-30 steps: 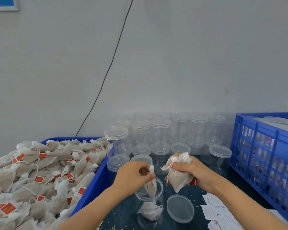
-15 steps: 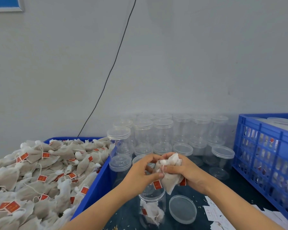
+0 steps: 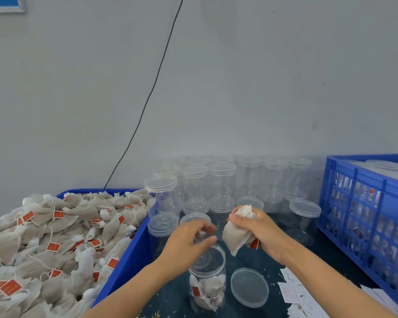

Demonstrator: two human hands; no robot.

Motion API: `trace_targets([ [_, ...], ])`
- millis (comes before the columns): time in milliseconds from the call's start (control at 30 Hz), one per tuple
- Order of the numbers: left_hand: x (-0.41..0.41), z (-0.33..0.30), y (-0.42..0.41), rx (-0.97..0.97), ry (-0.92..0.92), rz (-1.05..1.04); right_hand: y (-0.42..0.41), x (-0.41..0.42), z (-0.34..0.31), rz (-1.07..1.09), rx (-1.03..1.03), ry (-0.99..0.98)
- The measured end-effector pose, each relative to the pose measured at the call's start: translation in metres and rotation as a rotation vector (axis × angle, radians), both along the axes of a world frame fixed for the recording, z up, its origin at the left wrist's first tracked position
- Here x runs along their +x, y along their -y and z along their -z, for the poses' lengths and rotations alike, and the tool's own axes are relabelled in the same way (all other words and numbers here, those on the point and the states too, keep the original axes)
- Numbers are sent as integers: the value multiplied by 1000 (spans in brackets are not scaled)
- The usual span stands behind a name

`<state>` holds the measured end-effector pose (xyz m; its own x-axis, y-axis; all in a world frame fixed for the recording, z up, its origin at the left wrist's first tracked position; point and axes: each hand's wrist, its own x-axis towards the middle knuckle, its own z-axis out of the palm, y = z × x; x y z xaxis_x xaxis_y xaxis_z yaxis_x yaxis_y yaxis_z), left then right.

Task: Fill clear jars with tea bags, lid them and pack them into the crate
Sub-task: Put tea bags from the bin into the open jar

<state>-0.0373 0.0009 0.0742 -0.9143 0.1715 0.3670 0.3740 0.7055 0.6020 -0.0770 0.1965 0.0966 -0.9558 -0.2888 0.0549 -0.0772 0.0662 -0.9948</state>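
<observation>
Left hand (image 3: 191,237) was pinching a tea bag over the open jar (image 3: 207,278) a second ago; now it is empty, fingers loosely curled just above the jar mouth, holding nothing, and that bag looks to have dropped in. The jar, lower centre of frame, now has a few tea bags at its bottom, more than a second ago, still far from full by my read. Right hand (image 3: 257,228) still grips a bunch of tea bags (image 3: 236,235), right of centre, hanging just beside the jar rim, red tags poking out under the palm. So one more bag is in, filling goes on, and lidding is not yet due. The loose lid (image 3: 249,287) lies flat just right of the jar, touching nothing. The supply sits lower left: blue bin (image 3: 133,249) heaped with tagged tea bags (image 3: 55,244). Behind the hands, centre of frame, are rows of empty lidded jars (image 3: 223,180), some stacked. The blue crate (image 3: 363,203), right edge, already has lidded jars in it, contents partly visible through the slots. The surface is a dark tabletop (image 3: 292,255) with scattered crumbs and white paper slips (image 3: 294,292) lower right. The plain grey wall (image 3: 262,76) fills the upper frame, with a black cable (image 3: 152,88) running down it to the bin and a blue frame corner (image 3: 2,3) upper left.
</observation>
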Motion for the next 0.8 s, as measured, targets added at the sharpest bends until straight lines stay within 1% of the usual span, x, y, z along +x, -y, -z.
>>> trace_targets([
  [67,2,-5,-7,160,23,60,5,3,-1,-22,11,-21],
  [100,4,-6,-11,197,29,66,9,5,-1,-39,15,-32],
  [133,5,-6,-14,201,19,57,13,7,-2,-60,18,-42],
  [200,7,-4,-18,147,-35,15,20,10,-3,-107,6,-50],
  [267,8,-3,-20,112,-94,-16,26,12,-2,-166,-53,-20],
  [333,7,-2,-18,143,-108,-28,29,13,-1,-198,-95,31],
  [400,7,-2,-14,176,-93,-37,29,14,-1,-183,-96,69],
  [533,4,-1,-4,171,-102,-95,19,10,-1,-132,-47,129],
  [633,0,2,3,117,-44,-172,9,3,0,-123,-52,163],
  [700,-1,5,6,57,-11,-190,4,1,0,-128,-91,184],
  [733,0,6,6,4,0,-187,1,0,0,-136,-120,196],
  [800,0,10,7,-176,-4,-141,-3,0,0,-148,-175,216],
])
